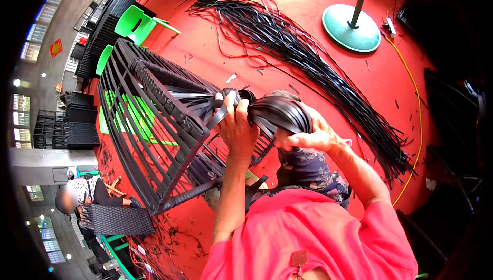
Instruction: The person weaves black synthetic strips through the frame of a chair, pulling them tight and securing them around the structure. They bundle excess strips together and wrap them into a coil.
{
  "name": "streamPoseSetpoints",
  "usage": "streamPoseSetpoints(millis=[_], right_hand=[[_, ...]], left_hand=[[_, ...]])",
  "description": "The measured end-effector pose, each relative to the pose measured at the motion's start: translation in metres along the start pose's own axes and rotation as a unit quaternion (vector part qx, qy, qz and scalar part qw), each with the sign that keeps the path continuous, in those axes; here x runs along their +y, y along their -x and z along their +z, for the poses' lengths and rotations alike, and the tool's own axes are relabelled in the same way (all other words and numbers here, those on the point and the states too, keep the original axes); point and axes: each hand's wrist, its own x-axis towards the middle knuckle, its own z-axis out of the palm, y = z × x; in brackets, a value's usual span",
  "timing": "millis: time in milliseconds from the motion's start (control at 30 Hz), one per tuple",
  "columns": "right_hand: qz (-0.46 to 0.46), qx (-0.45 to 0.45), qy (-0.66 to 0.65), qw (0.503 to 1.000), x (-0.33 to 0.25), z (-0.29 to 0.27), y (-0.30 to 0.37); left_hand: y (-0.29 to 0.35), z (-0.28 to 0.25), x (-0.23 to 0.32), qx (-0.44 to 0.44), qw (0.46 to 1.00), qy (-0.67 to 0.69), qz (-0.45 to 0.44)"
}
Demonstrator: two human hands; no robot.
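Observation:
A coil of flat black plastic weaving strips (282, 111) is bunched between my two hands, its loops bulging toward the right. My left hand (237, 126) is closed round the strips where they narrow, its fingers curled over the top. My right hand (316, 133) cups the rounded right end of the coil, thumb on the near side; some fingertips are hidden behind it. Left of the coil leans a black frame (169, 105) with wrapped edges and long parallel strips stretched along it. Strips from the coil run toward the frame, close to my left hand.
A long bundle of loose black strips (303, 54) lies across the red floor (370, 90). Beyond it stand a round green base with a pole (352, 31) and a yellow cable (417, 100). Green chairs (136, 25) are behind the frame. Another person (84, 190) sits at far left beside a woven panel (120, 220).

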Motion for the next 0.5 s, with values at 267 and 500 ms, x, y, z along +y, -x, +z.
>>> streamPoseSetpoints(millis=[267,500], right_hand=[[0.196,0.057,-0.327,0.923,-0.022,-0.005,0.028],[0.218,-0.021,-0.07,0.973,-0.029,-0.027,0.045]], left_hand=[[0.003,0.0,-0.025,-0.048,0.998,-0.038,0.031],[0.007,-0.001,-0.032,-0.056,0.994,-0.077,0.059]])
